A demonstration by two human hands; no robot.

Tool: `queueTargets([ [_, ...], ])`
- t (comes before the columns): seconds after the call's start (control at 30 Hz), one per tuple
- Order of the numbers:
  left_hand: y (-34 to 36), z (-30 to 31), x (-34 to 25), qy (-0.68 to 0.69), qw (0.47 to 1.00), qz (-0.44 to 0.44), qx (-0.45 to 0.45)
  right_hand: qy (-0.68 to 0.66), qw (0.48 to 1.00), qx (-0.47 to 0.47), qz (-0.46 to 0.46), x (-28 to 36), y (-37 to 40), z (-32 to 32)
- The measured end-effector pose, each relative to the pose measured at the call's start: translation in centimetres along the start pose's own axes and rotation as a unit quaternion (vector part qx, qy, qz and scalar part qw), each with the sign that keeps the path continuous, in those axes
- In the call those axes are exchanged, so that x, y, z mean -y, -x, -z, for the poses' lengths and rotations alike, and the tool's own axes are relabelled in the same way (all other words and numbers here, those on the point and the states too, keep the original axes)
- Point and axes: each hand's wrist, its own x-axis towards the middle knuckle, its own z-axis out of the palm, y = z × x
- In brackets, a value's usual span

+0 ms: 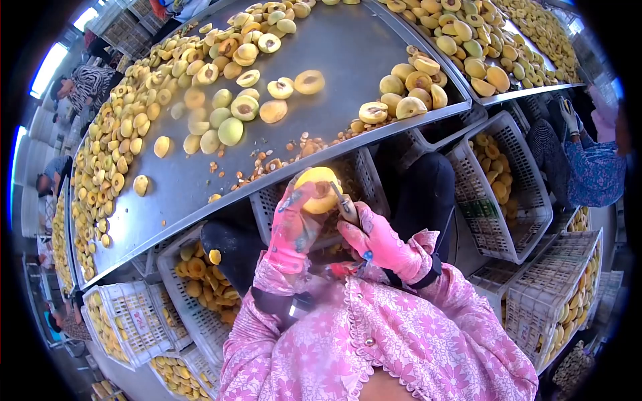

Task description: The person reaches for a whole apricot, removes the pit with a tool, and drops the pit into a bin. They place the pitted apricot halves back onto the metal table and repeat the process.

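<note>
My left hand (291,230), in a pink glove, is closed around a yellow peach half (319,190) with its brown centre showing. In my right hand (384,242), also gloved in pink, is a small knife (347,207) with a wooden handle. Its narrow metal tip touches or nearly touches the cut side of the fruit; the exact shape of the tip is too small to make out. Both hands are held over my lap, just in front of the metal table (354,60). Near the table edge lie brown pit pieces (267,166) and several peach halves (409,87).
Peach halves (127,127) are heaped along the table's left side, and more fill a second table (468,40). A crate (498,184) stands right of my knees, another crate (190,267) at left. Stacked crates (555,287) stand lower right. A co-worker (592,167) sits at far right.
</note>
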Motion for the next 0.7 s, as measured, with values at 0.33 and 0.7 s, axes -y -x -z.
queueTargets([
  [0.33, 0.1, -0.6, 0.3, -0.019, 0.999, -0.039, 0.010, 0.213, 0.943, -0.012, 0.256, -4.7, -1.1, 0.0],
  [0.7, -0.1, -0.9, 2.0, -0.023, 0.994, -0.105, -0.028, 0.267, 0.911, -0.093, 0.299, -3.5, -1.3, -1.0],
])
